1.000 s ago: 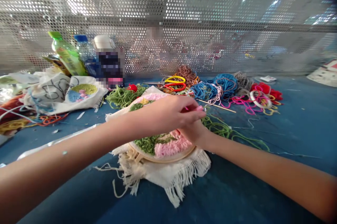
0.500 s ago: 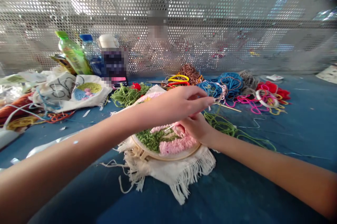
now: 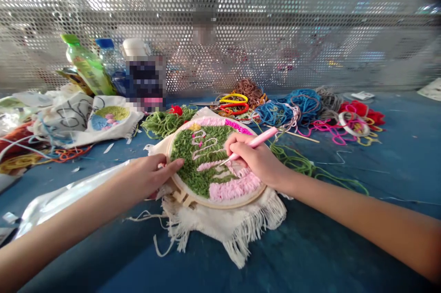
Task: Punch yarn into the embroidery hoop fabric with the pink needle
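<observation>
Head view: a person is working over a blue table point(image 3: 344, 242)

Far left: three bottles are standing together, green-capped point(image 3: 86, 65), blue-capped point(image 3: 109, 65) and white-capped point(image 3: 135, 47), beside one folded embroidered cloth point(image 3: 86, 121)

Left hand point(image 3: 151, 176): fingers are lying together across the hoop's left rim, and whether they are clamping it is hidden

Centre: one wooden embroidery hoop point(image 3: 220, 204) is lying flat on one fringed cream cloth point(image 3: 241, 233), stitched green and pink

Right hand point(image 3: 257, 162): fingers are closed around one pink punch needle point(image 3: 255, 141), its metal tip touching the stitching

Far right: one pair of scissors point(image 3: 234, 104) and about six yarn bundles are lying beyond the hoop, blue point(image 3: 272, 114) among them
</observation>
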Motion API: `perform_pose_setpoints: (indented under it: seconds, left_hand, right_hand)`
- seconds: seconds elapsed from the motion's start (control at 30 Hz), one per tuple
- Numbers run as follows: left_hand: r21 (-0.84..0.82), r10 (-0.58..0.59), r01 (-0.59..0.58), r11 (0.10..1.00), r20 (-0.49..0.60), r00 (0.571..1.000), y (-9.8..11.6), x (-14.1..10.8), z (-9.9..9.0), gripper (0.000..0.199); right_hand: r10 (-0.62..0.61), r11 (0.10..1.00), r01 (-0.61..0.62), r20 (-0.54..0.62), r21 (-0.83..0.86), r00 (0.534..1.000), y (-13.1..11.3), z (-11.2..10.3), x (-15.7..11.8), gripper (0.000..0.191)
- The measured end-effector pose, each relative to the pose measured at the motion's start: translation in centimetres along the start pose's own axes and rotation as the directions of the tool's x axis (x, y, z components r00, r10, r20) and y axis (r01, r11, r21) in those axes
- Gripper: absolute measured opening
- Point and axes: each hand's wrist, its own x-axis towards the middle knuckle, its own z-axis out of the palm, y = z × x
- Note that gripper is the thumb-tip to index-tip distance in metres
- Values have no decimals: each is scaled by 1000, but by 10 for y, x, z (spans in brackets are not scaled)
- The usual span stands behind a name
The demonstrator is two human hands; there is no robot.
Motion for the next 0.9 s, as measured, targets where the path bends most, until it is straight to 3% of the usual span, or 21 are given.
perform_pose_setpoints:
  seconds: [0.03, 0.1, 0.17, 0.33, 0.47, 0.57, 0.7, 0.8, 0.9]
  left_hand:
    - [-94, -132, 138, 986, 62, 989, 5, 3, 2, 43]
    - [-260, -321, 361, 895, 185, 929, 15, 5, 2, 48]
    - [-419, -368, 441, 794, 245, 897, 21, 3, 2, 47]
    - [-575, -252, 281, 769, 132, 959, 21, -8, 9, 42]
    - [-630, -188, 179, 756, 53, 981, 23, -13, 16, 42]
    - [-716, -146, 98, 692, -6, 989, 29, -22, 20, 45]
    - [-785, -81, 31, 619, -24, 996, 38, -34, 22, 53]
    - [-803, -93, 37, 595, -23, 995, 39, -33, 23, 59]
    - [-812, -124, 85, 577, 16, 992, 35, -27, 22, 62]
  right_hand:
    - [1, 1000, -1, -14, 3, 1000, 0, 0, 0, 16]
    - [-1, 1000, 1, -27, 12, 1000, 1, -1, 1, 15]
    - [-4, 1000, 4, -19, 18, 1000, 1, -2, 0, 15]
    - [-45, 997, 44, 22, 70, 999, 2, -5, 0, 16]
    - [-65, 998, 62, 104, 31, 992, 2, -6, -3, 15]
    - [-67, 986, 103, 254, -131, 965, -4, -2, -8, 13]
    - [-200, 866, 333, 353, -372, 914, -15, 8, -14, 7]
    - [-113, 924, 226, 344, -308, 932, -15, 6, -13, 13]
    - [-28, 998, 43, 292, -44, 956, -8, -2, -8, 20]
